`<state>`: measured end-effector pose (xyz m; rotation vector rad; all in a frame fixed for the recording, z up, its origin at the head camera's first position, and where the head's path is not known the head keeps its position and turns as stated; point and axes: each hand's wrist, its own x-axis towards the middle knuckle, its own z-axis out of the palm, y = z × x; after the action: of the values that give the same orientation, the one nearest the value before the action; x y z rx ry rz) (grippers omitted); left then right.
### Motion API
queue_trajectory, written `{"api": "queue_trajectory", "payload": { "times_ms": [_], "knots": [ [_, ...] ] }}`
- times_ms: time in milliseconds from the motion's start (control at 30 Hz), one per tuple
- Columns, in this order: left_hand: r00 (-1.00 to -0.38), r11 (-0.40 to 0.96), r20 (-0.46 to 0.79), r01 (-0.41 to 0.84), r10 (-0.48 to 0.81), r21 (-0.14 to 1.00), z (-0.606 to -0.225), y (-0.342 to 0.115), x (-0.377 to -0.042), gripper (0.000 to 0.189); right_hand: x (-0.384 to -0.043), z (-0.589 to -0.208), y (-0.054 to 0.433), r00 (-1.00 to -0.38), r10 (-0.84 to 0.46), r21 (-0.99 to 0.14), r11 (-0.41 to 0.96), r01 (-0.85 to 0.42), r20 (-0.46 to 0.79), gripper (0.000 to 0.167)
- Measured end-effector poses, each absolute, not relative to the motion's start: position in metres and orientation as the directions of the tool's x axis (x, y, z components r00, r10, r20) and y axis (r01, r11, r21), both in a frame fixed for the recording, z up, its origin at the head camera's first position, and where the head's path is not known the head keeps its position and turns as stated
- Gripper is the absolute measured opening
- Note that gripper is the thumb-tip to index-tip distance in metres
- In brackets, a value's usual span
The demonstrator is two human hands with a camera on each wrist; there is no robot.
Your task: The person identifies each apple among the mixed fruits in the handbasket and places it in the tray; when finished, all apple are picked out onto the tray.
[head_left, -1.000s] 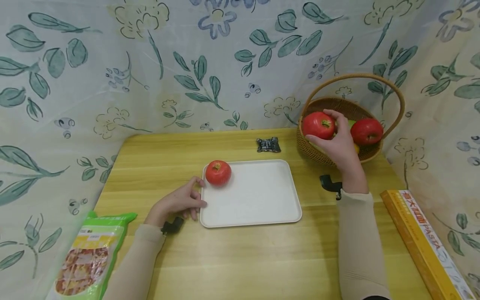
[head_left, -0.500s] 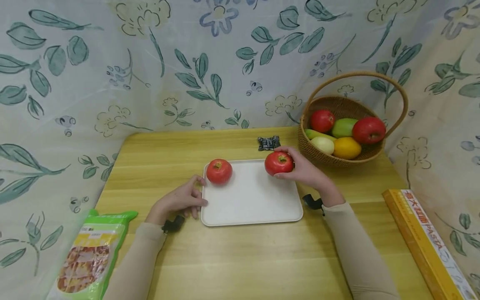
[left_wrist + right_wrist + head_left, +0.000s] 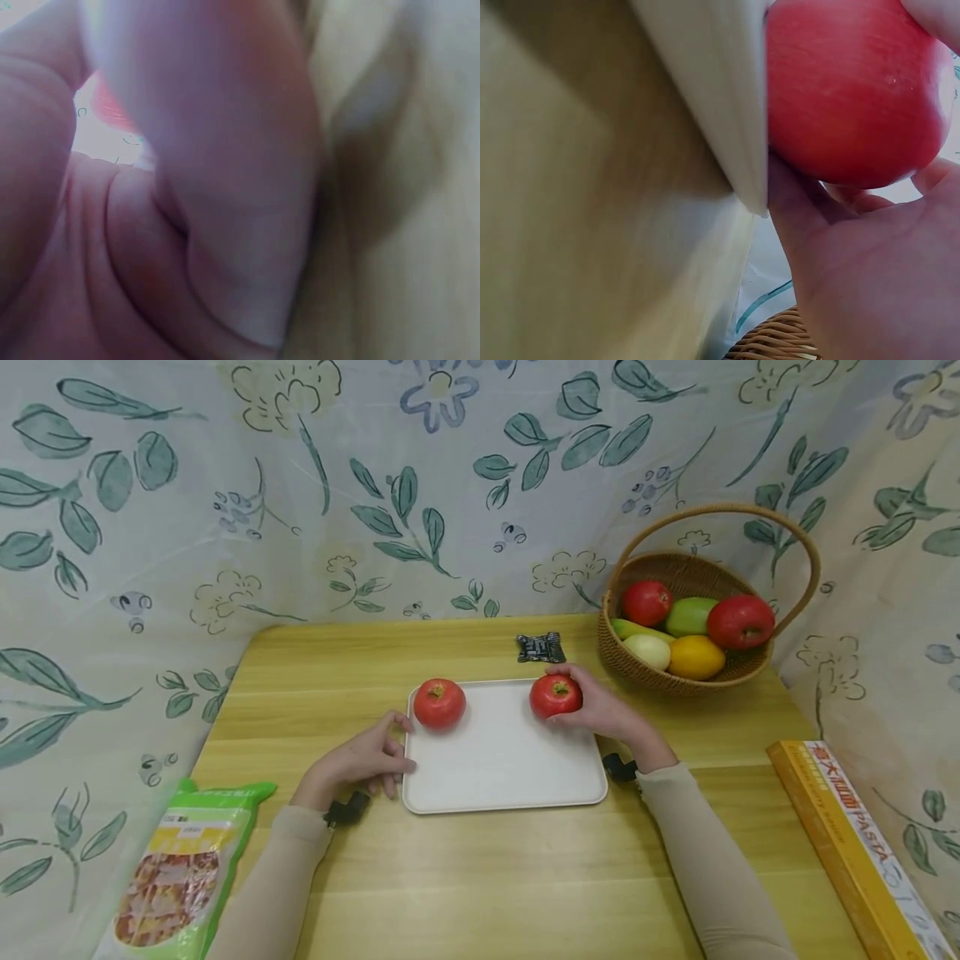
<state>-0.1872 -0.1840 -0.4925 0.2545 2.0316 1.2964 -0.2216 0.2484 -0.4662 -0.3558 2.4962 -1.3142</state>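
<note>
My right hand (image 3: 600, 706) holds a red apple (image 3: 553, 697) at the back right corner of a white tray (image 3: 498, 768), with fingers and thumb around its sides. In the right wrist view this apple (image 3: 855, 90) sits right at the tray's surface (image 3: 712, 82). Another red apple (image 3: 439, 703) rests in the tray's back left corner. My left hand (image 3: 360, 758) lies at the tray's left edge, thumb and index finger spread apart and touching the rim. The left wrist view mostly shows the fingers and palm of that hand (image 3: 210, 187).
A wicker basket (image 3: 617, 660) at the back right contains a red apple, a larger red fruit, and several green and yellow fruits. A small black packet (image 3: 541, 647) lies behind the tray. A pasta box (image 3: 855, 852) lies right, a green-edged food bag (image 3: 180, 868) left.
My right hand has brought an apple left from the basket to the tray's back right corner and lowered it slightly. My left hand has stayed at the tray's left edge.
</note>
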Motion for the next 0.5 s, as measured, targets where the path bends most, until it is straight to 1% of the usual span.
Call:
{"api": "queue_trajectory", "payload": {
  "times_ms": [233,500],
  "knots": [
    [-0.734,0.478,-0.446,-0.187,0.513,0.858,-0.4897,-0.1833,-0.1859,0.066,-0.2230,-0.4677,0.2524,-0.922,-0.345,-0.804,0.590,-0.069,-0.174,0.094],
    [-0.738,0.475,-0.445,-0.192,0.507,0.859,-0.4879,-0.1820,-0.1844,0.066,-0.2215,-0.4631,0.2545,-0.918,-0.348,-0.809,0.586,-0.055,-0.189,0.097]
  ]
}}
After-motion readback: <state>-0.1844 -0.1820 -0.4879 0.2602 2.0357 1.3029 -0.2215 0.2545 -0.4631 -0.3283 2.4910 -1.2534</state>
